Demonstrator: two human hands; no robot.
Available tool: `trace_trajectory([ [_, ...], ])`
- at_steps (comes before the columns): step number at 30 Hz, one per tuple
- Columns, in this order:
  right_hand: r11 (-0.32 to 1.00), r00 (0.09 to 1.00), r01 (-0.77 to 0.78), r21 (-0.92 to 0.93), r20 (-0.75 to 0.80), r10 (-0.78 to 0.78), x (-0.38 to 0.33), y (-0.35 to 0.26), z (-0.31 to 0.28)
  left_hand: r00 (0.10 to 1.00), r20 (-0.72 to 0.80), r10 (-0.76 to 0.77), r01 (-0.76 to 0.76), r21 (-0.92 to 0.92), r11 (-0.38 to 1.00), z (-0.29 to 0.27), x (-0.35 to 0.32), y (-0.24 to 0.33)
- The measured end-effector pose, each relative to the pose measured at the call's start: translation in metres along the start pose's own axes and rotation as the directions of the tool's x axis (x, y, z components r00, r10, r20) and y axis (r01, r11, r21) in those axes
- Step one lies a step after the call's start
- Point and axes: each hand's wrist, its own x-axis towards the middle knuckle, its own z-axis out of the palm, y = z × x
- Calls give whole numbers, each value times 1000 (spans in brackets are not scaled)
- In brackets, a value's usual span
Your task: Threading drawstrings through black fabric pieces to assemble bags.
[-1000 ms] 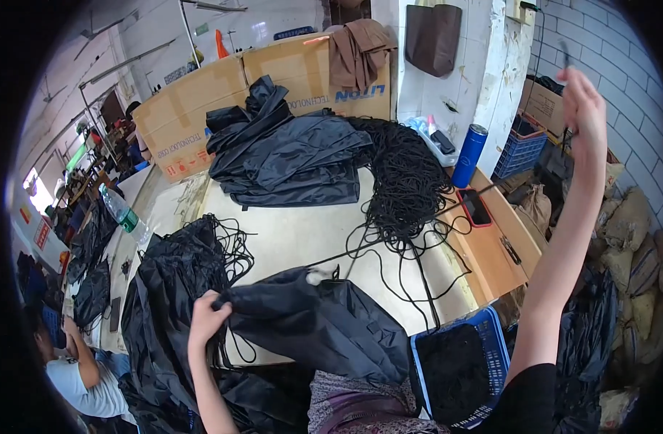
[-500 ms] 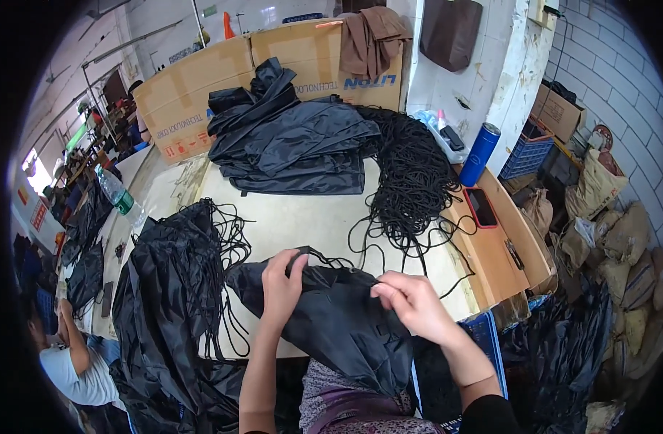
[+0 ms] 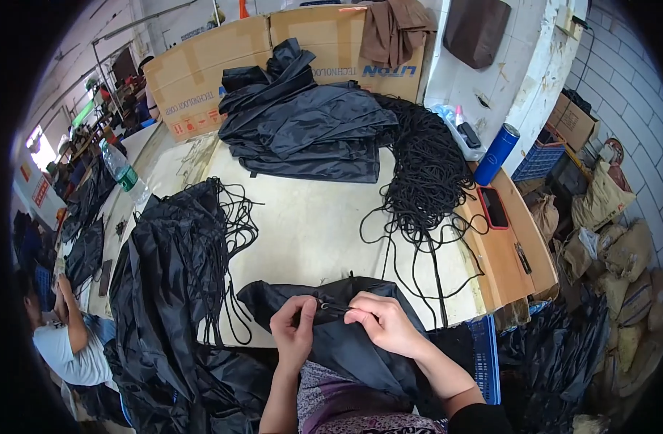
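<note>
- The black cloth piece lies beneath and around both hands, its upper part on the near edge of the bench, the rest hanging toward the person's lap.
- A short stretch of dark cord runs between the hands, over the cloth's upper part.
- The left hand pinches the cord's left end, thumb against fingers; a small loop shows just beside the fingertips.
- The right hand pinches the cord's other end, fingers curled, the cloth below it.
- Left of the hands, black cloth with loose cords drapes over the bench edge.
- Farther back sit folded black cloth and heaped black cords.
</note>
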Motion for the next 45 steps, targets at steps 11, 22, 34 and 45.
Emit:
trace_trajectory([
  [11,867,982,93,-489,-100,-162,-5,-14,0,996,84,22,-13,-106,994,-2,-2,-3],
  [22,732,950,214,-646,-36,-310,2,-15,1,997,57,55,-52,-55,997,-5,1,-1],
  [34,643,942,270,-717,60,-330,4,-13,10,992,85,93,-102,108,989,-10,9,13],
  [45,623,936,333,-707,167,-310,24,-42,-1,964,119,240,-266,341,902,-30,8,26],
])
